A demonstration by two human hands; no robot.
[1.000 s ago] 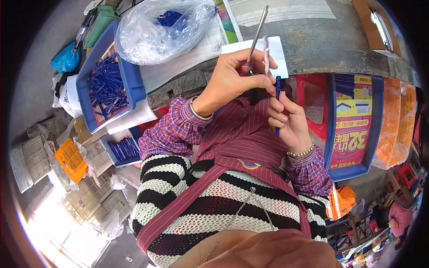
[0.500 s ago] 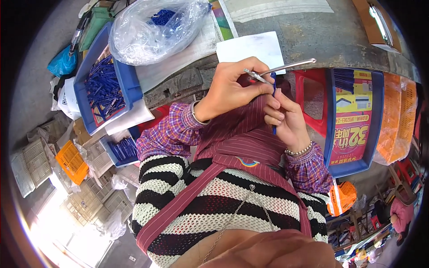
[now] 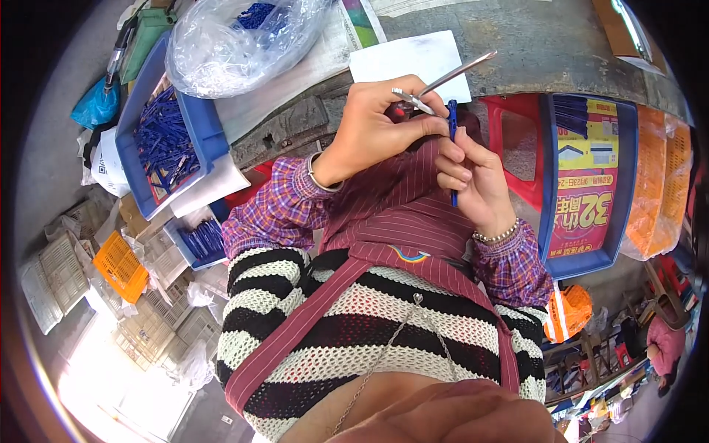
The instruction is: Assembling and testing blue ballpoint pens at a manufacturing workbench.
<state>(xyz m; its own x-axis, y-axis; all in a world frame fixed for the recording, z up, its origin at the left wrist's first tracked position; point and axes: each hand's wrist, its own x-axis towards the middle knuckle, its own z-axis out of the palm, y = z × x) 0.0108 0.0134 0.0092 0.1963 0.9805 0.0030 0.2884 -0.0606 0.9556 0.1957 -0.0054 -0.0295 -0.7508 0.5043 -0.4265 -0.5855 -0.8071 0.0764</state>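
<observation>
Tilting lower than a moment ago, the thin metal rod (image 3: 450, 74) now points up and to the right over the white card (image 3: 413, 55), where earlier it stood nearly upright. Left hand (image 3: 377, 125) pinches the rod's near end, fingers (image 3: 413, 122) pressed together around it, just below the card. Right hand (image 3: 473, 181) sits touching the left, its fingers curled and pinching a slim blue pen tube (image 3: 453, 151) held upright, the tube's top meeting the rod's end. Left of the card lies a clear plastic bag (image 3: 236, 37) and a blue tray (image 3: 166, 140) of blue pen parts on the table (image 3: 532, 44). Right of the card stands a blue bin (image 3: 587, 184).
</observation>
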